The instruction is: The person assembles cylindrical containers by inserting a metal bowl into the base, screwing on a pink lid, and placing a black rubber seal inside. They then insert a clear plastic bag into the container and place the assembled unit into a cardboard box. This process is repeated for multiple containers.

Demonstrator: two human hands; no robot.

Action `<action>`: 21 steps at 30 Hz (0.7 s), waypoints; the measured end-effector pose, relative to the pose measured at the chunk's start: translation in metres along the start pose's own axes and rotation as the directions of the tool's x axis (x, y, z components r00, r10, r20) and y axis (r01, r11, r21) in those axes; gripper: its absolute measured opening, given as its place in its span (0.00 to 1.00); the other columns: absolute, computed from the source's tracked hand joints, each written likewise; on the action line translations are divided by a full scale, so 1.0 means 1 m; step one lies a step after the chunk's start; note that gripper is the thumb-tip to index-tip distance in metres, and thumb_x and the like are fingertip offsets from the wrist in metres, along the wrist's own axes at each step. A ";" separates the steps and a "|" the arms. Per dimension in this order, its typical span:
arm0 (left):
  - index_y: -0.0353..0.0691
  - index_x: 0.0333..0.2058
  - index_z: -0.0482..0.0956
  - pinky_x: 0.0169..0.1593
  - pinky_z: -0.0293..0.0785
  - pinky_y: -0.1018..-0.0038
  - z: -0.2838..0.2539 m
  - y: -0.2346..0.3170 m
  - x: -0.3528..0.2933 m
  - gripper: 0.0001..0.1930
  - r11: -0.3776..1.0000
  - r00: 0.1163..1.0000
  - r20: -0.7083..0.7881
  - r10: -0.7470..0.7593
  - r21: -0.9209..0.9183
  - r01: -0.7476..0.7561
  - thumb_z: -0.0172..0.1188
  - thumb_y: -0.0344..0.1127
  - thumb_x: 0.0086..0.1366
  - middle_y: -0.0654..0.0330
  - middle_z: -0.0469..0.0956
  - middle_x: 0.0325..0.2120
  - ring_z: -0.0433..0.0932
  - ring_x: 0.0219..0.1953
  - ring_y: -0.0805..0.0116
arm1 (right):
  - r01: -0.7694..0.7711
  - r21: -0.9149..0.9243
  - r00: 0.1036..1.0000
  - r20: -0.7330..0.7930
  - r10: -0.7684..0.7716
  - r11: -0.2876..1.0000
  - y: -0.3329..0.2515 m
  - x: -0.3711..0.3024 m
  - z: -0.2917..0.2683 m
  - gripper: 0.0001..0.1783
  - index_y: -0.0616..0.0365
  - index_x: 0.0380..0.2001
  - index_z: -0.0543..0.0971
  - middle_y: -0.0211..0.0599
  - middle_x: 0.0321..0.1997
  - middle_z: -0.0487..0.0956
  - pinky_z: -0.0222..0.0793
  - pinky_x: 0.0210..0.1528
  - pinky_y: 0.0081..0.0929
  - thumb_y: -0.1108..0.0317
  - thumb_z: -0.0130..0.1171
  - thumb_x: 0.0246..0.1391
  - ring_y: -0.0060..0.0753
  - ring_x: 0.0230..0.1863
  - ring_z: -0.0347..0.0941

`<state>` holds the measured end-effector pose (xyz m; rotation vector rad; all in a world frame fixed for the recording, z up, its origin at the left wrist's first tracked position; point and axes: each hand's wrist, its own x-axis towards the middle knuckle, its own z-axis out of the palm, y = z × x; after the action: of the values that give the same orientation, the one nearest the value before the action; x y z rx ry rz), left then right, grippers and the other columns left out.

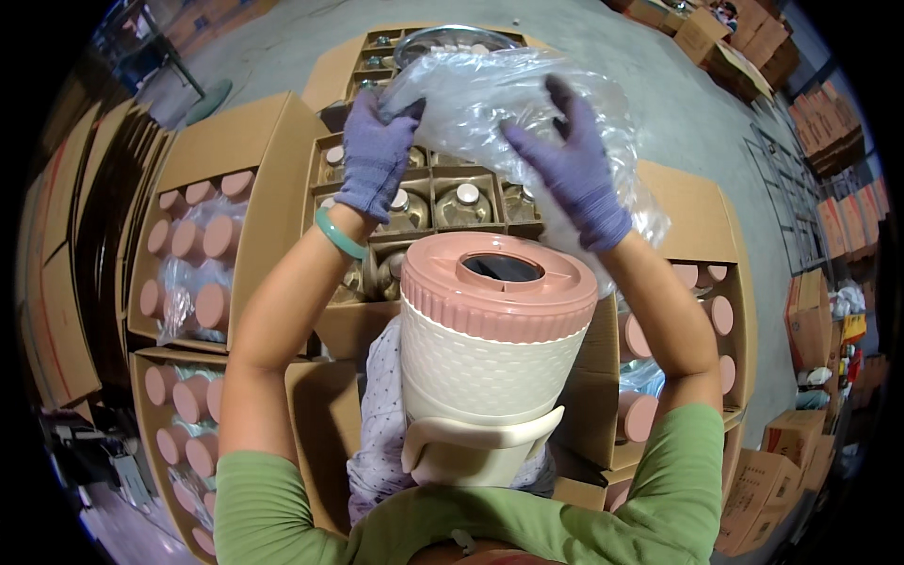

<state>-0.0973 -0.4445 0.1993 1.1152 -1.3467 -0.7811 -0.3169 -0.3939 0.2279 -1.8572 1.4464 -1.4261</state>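
Note:
My left hand [377,155], in a purple knit glove, is closed on the edge of a clear plastic bag [471,104]. My right hand [570,160], gloved alike, has its fingers spread against the bag's other side, and loose film hangs down past that wrist. Right in front of my body stands a large cream jug [480,377] with a woven texture and a curved handle. Its ridged pink lid [433,264] has a round dark opening in the middle. Behind the jug, a divided carton [424,235] holds clear glass jars [461,202] with white caps.
Open cartons [264,179] with pink-lidded containers [221,235] flank me on both sides. A round, shiny tray-like thing [452,40] lies on the far carton. Flattened cardboard [66,264] leans at the left. Stacked boxes [829,122] and a metal rack [782,179] stand at the right.

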 end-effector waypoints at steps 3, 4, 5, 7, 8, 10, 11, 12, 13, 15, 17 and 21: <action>0.32 0.45 0.70 0.37 0.76 0.73 0.017 0.005 -0.011 0.22 0.986 0.978 0.162 0.129 -0.127 -0.109 0.68 0.34 0.56 0.54 0.79 0.36 0.77 0.33 0.71 | -0.029 -0.008 0.983 0.182 0.030 1.000 -0.025 -0.009 0.011 0.38 0.71 0.54 0.72 0.52 0.55 0.74 0.68 0.57 0.34 0.52 0.70 0.49 0.37 0.54 0.71; 0.32 0.46 0.70 0.38 0.76 0.73 0.015 0.014 -0.023 0.23 0.991 0.919 0.372 0.132 -0.070 -0.114 0.68 0.35 0.57 0.55 0.78 0.37 0.76 0.34 0.71 | -0.161 0.172 0.951 0.289 0.107 0.972 -0.022 -0.001 0.008 0.33 0.70 0.52 0.74 0.49 0.51 0.77 0.70 0.54 0.31 0.54 0.69 0.51 0.34 0.50 0.73; 0.33 0.48 0.69 0.39 0.76 0.72 0.009 0.041 -0.037 0.24 0.991 0.816 0.566 0.119 -0.013 -0.135 0.69 0.36 0.57 0.56 0.78 0.38 0.76 0.36 0.71 | -0.300 0.333 0.903 0.400 0.154 0.894 -0.017 0.006 0.005 0.29 0.70 0.50 0.76 0.46 0.47 0.80 0.72 0.51 0.28 0.57 0.68 0.52 0.30 0.46 0.75; 0.36 0.54 0.69 0.50 0.73 0.75 0.000 0.036 -0.035 0.25 0.995 0.590 0.801 0.100 -0.097 -0.037 0.66 0.34 0.60 0.61 0.75 0.45 0.73 0.45 0.74 | -0.341 0.461 0.936 0.244 0.253 0.819 0.001 0.012 -0.001 0.19 0.66 0.45 0.79 0.35 0.38 0.81 0.72 0.45 0.21 0.63 0.64 0.56 0.22 0.39 0.74; 0.36 0.53 0.71 0.50 0.73 0.75 -0.009 0.033 -0.027 0.23 0.999 0.510 0.860 0.009 -0.031 0.033 0.65 0.35 0.61 0.62 0.75 0.44 0.73 0.45 0.74 | -0.334 0.506 0.934 0.287 0.210 0.795 0.013 0.015 -0.008 0.17 0.65 0.43 0.79 0.35 0.37 0.80 0.72 0.44 0.20 0.62 0.62 0.57 0.22 0.39 0.74; 0.37 0.49 0.75 0.49 0.73 0.76 -0.031 0.034 -0.011 0.18 0.962 0.387 0.892 -0.234 0.156 0.224 0.63 0.39 0.64 0.63 0.77 0.40 0.75 0.43 0.74 | -0.357 0.582 0.925 0.331 0.187 0.730 0.007 0.014 -0.010 0.15 0.62 0.41 0.78 0.34 0.37 0.78 0.72 0.43 0.19 0.60 0.57 0.62 0.22 0.38 0.75; 0.37 0.49 0.75 0.48 0.73 0.75 -0.037 0.043 -0.008 0.18 0.940 0.469 0.816 -0.338 0.277 0.197 0.60 0.41 0.66 0.63 0.77 0.39 0.75 0.42 0.74 | -0.358 0.607 0.928 0.313 0.201 0.709 0.009 0.013 -0.010 0.15 0.62 0.41 0.78 0.34 0.37 0.78 0.72 0.43 0.20 0.60 0.56 0.63 0.23 0.38 0.74; 0.36 0.50 0.75 0.49 0.73 0.75 -0.035 0.043 -0.003 0.19 0.943 0.601 0.728 -0.329 0.290 0.165 0.59 0.42 0.67 0.61 0.78 0.41 0.76 0.43 0.73 | -0.359 0.632 0.931 0.295 0.215 0.687 0.011 0.012 -0.011 0.15 0.62 0.42 0.78 0.33 0.38 0.78 0.72 0.43 0.20 0.59 0.55 0.63 0.23 0.38 0.74; 0.36 0.52 0.74 0.51 0.73 0.74 -0.033 0.042 0.002 0.20 0.942 0.719 0.624 -0.306 0.307 0.134 0.58 0.43 0.67 0.60 0.78 0.43 0.76 0.45 0.72 | -0.358 0.656 0.933 0.277 0.229 0.665 0.013 0.012 -0.012 0.15 0.62 0.42 0.78 0.33 0.39 0.78 0.72 0.43 0.20 0.59 0.55 0.64 0.23 0.38 0.74; 0.33 0.54 0.72 0.56 0.71 0.74 -0.030 0.038 0.000 0.22 0.997 0.808 0.584 -0.072 0.027 0.069 0.60 0.41 0.67 0.57 0.77 0.48 0.75 0.51 0.70 | -0.374 0.594 0.920 0.333 0.206 0.712 0.008 0.012 -0.008 0.15 0.62 0.44 0.78 0.32 0.38 0.78 0.72 0.42 0.20 0.60 0.55 0.64 0.21 0.37 0.74; 0.32 0.55 0.71 0.58 0.69 0.74 -0.019 0.040 -0.008 0.23 0.982 0.763 0.645 0.038 -0.165 0.090 0.61 0.39 0.66 0.56 0.76 0.50 0.74 0.53 0.69 | -0.415 0.540 0.890 0.409 0.202 0.733 0.005 0.009 0.001 0.15 0.62 0.45 0.78 0.31 0.38 0.78 0.72 0.42 0.19 0.61 0.55 0.63 0.20 0.37 0.74; 0.34 0.47 0.77 0.46 0.69 0.81 -0.018 0.042 -0.011 0.17 0.978 0.727 0.674 -0.129 -0.034 0.205 0.66 0.37 0.63 0.65 0.77 0.37 0.71 0.39 0.78 | -0.381 0.395 0.871 0.456 0.181 0.836 0.006 0.020 -0.014 0.15 0.63 0.45 0.79 0.29 0.37 0.79 0.71 0.40 0.16 0.65 0.60 0.60 0.18 0.36 0.73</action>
<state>-0.0882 -0.4179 0.2369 0.9017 -1.7824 -1.4757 -0.3331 -0.4097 0.2390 -1.4338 1.0018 -1.0466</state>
